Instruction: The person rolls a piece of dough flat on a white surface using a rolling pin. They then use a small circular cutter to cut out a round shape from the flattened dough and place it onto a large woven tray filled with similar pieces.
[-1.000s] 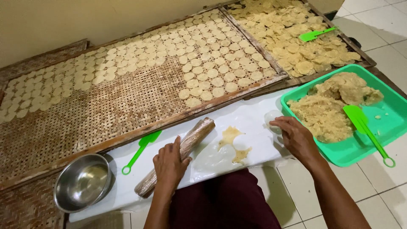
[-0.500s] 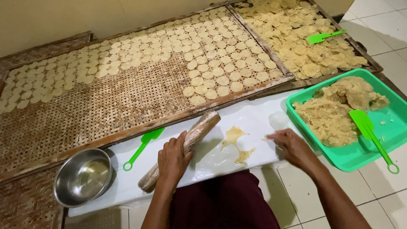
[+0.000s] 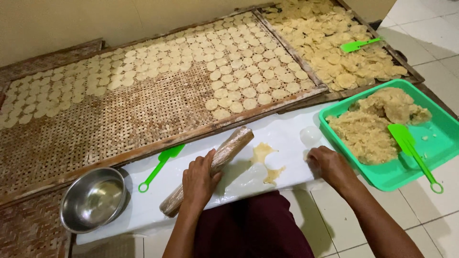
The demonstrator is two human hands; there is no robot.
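Note:
My left hand [image 3: 201, 181] rests on a wooden rolling pin [image 3: 234, 145] wrapped in clear film, lying slantwise on a white board [image 3: 287, 134]. My right hand [image 3: 330, 167] presses flat on the board's right end, on a clear plastic sheet [image 3: 248, 174]. Between the hands lie thin scraps of yellow dough [image 3: 265, 160] under the plastic. A small round clear disc [image 3: 310, 135] sits just beyond my right hand.
A green tray [image 3: 444, 124] at right holds a heap of dough and a green spatula [image 3: 411, 150]. Woven bamboo racks [image 3: 95, 129] covered with round dough discs stretch across the back. A steel bowl [image 3: 93, 200] and a green spatula [image 3: 160, 165] lie at left.
My right hand has drawn back from the board's far right corner to its near edge. The left hand has settled onto the rolling pin. The view has shifted slightly.

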